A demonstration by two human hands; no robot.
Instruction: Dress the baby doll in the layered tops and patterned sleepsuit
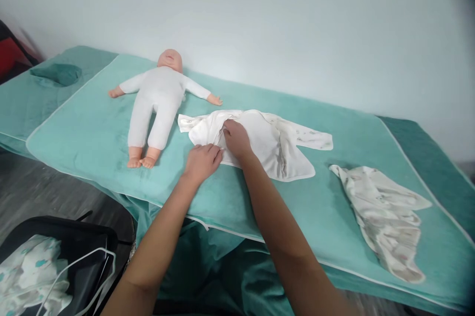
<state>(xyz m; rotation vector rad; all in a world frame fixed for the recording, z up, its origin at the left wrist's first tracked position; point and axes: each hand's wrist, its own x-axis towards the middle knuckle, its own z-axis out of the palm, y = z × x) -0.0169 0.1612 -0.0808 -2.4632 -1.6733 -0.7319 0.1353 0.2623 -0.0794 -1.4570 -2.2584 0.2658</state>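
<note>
Currently | hands (238, 140) gripping white shirt (260, 130) | beneath them, extending mostly rightward (sleeves outspread)

A massage table (18, 91) spanned the frame, before the wall (267, 24). On it, a baby doll (159, 91) lay upper left of centre; a baby shirt (260, 133) lay mid-frame, right of the doll, under the right hand (237, 139), with the left hand (203, 161) at its near edge. Lower right lay a second garment (382, 212). Lower left, a chair (83, 231) bore a cloth (33, 274).

Head camera is looking forward and down over wearer's hands (203, 161), facing green-covered bed (81, 118) (pale wall (260, 24) filling top), sitting within arm's reach.
</note>
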